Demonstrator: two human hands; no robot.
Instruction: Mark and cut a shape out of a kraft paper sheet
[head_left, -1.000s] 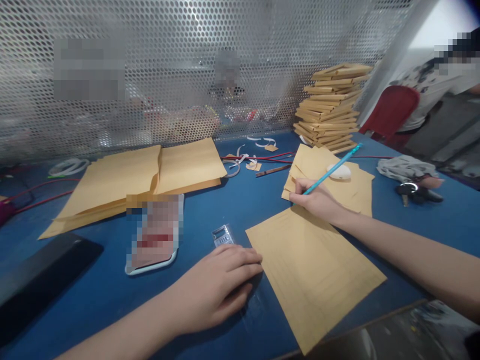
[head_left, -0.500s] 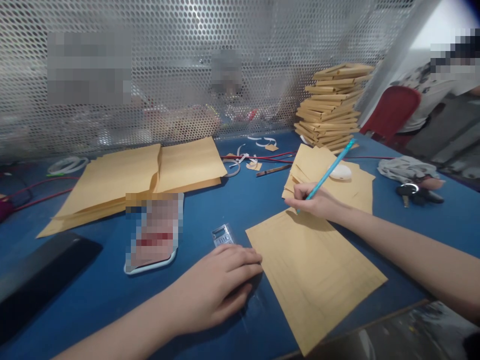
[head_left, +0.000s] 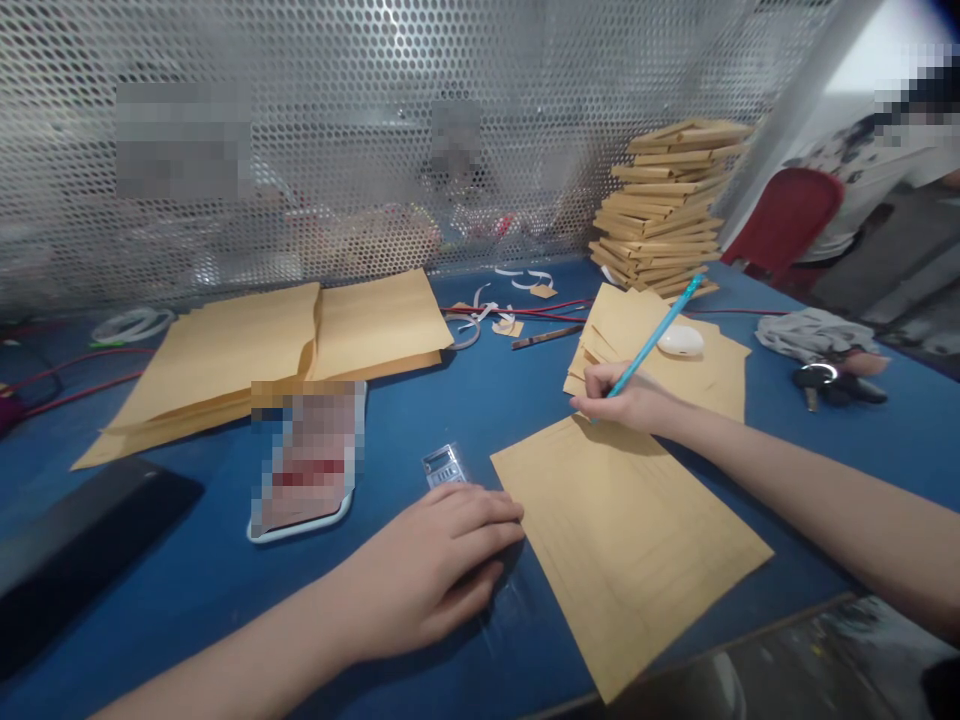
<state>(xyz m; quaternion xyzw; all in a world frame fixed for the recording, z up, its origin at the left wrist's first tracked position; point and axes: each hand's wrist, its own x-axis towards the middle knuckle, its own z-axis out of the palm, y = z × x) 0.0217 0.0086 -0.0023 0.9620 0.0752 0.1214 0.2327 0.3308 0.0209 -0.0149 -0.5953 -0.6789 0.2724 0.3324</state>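
My right hand [head_left: 626, 398] is closed round a turquoise pencil [head_left: 660, 335], which slants up and to the right. It rests at the top edge of a brown paper envelope [head_left: 637, 550], and the pencil's tip is mostly hidden by my fingers. My left hand [head_left: 457, 550] lies palm down on the blue table, fingers stretched out, with the fingertips at the envelope's left edge. Just beyond it is a small silver and clear item [head_left: 444, 465], partly covered by the fingers. More brown envelopes [head_left: 600, 330] lie behind my right hand, with a white oval case [head_left: 681, 341] on them.
A phone [head_left: 311, 470] and a dark long case [head_left: 97, 540] lie left. Behind them are large brown envelopes [head_left: 240, 340]. A tall pile of folded envelopes [head_left: 660, 210] leans by the perforated metal screen [head_left: 337, 130]. Keys [head_left: 814, 385] lie right; a person sits beyond a red chair [head_left: 795, 220].
My right hand's fingers and the pencil have shifted very slightly, the pencil's upper end moving a little left. My left hand and the envelope stay essentially in place.
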